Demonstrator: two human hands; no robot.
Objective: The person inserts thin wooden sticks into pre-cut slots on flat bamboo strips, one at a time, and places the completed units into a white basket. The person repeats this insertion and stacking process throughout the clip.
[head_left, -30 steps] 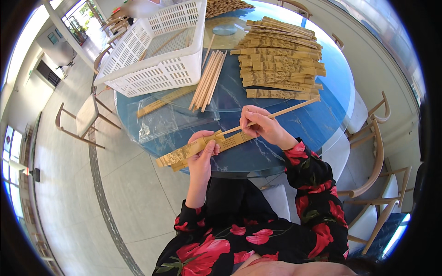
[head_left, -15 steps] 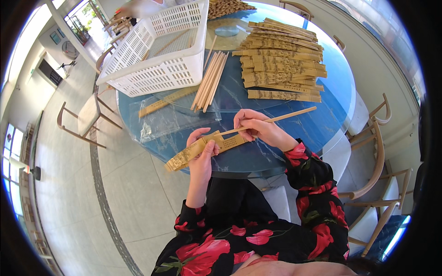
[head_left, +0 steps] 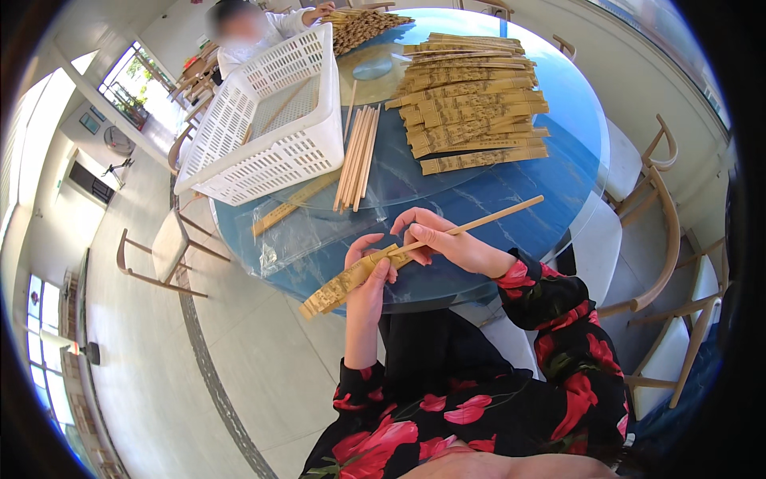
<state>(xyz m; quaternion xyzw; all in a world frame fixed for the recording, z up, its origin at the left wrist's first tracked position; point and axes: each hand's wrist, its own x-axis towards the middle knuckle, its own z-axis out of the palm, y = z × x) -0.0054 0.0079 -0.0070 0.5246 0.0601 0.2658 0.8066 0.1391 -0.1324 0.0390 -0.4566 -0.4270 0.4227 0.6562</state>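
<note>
My left hand point(head_left: 369, 281) pinches a small stack of tan printed paper chopstick sleeves point(head_left: 339, 289) just over the table's near edge. Between the thumb and fingers of my right hand point(head_left: 451, 242) is a pale wooden chopstick point(head_left: 503, 213), slanting up to the right; whether a second lies against it I cannot tell. Its lower tip meets the open end of the top sleeve, by my left thumb. Loose wooden chopsticks point(head_left: 359, 160) lie beyond my hands. Farther right, many tan sleeves are heaped in a pile point(head_left: 475, 108).
A white plastic basket point(head_left: 275, 164) stands on the left of the round blue marbled table point(head_left: 479, 188), a few sticks inside. Clear plastic wrap point(head_left: 299, 231) and a tan sleeve point(head_left: 291, 209) lie before it. Another person point(head_left: 267, 36) sits beyond, reaching to a far pile point(head_left: 367, 28). Chairs surround the table.
The chopstick's tip has come closer to my left thumb at the sleeve's mouth. My view has shifted, bringing the person at the far side further into sight.
</note>
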